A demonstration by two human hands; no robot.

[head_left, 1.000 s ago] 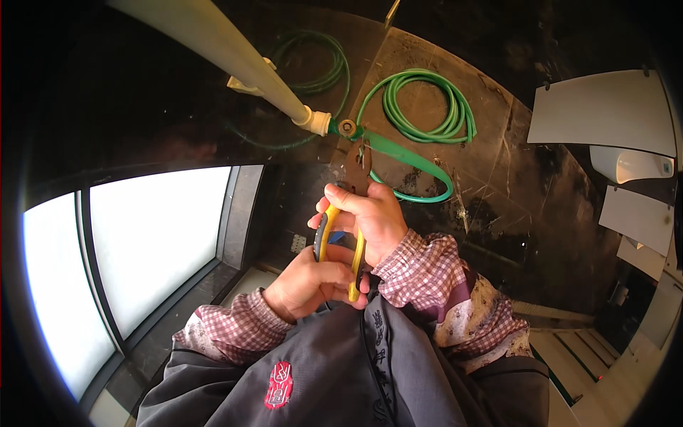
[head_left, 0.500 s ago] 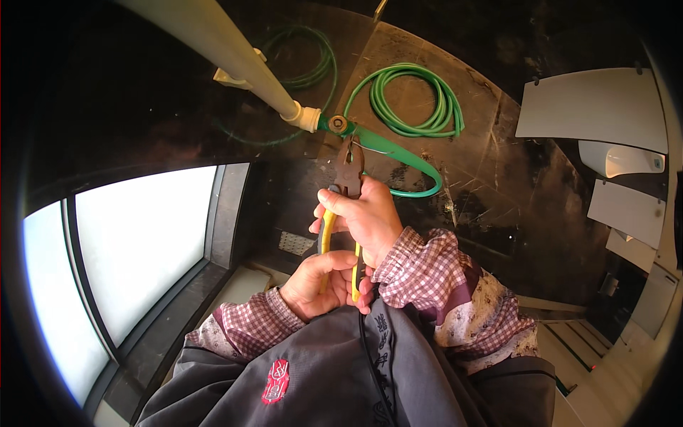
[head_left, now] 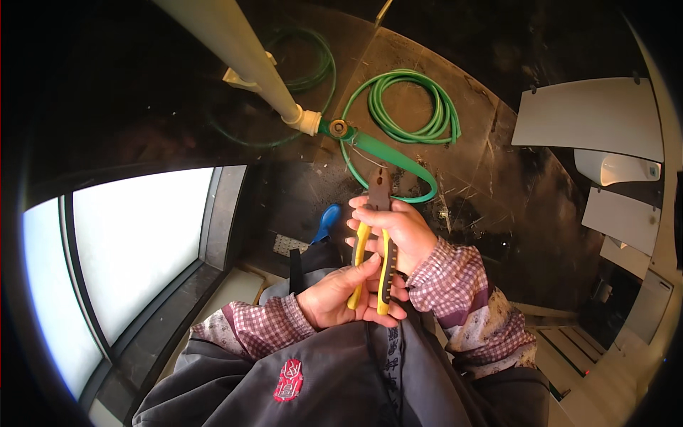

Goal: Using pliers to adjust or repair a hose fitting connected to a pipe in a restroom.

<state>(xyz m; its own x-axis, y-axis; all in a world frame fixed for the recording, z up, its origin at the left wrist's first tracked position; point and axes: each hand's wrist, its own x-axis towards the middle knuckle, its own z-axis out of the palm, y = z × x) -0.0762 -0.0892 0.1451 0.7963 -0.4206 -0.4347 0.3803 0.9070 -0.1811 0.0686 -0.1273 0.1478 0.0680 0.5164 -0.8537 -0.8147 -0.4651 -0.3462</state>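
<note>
Both hands hold a pair of pliers (head_left: 380,191) with a dark, rusty head and yellow-and-black handles. My right hand (head_left: 404,231) grips it just below the head. My left hand (head_left: 340,290) is wrapped about the lower handles, its thumb on the left one. The pliers point away from me, jaws closed or nearly so. Their tip is close to the free end of a thin wire (head_left: 365,154), which comes from the near end of a green hose (head_left: 391,156). That hose is joined to a brass-coloured fitting (head_left: 338,128) at the end of a cream pipe (head_left: 274,85).
A coil of green hose (head_left: 455,121) lies on the dark, stained floor ahead. Bright frosted panes (head_left: 142,249) stand on the left. White partitions (head_left: 587,117) and a urinal (head_left: 626,169) are on the right. A blue shoe (head_left: 327,219) shows below my hands.
The pliers have drawn back from the fitting, toward me and to the right. Both hands moved with them. The wire end now shows, and the blue shoe has come into view.
</note>
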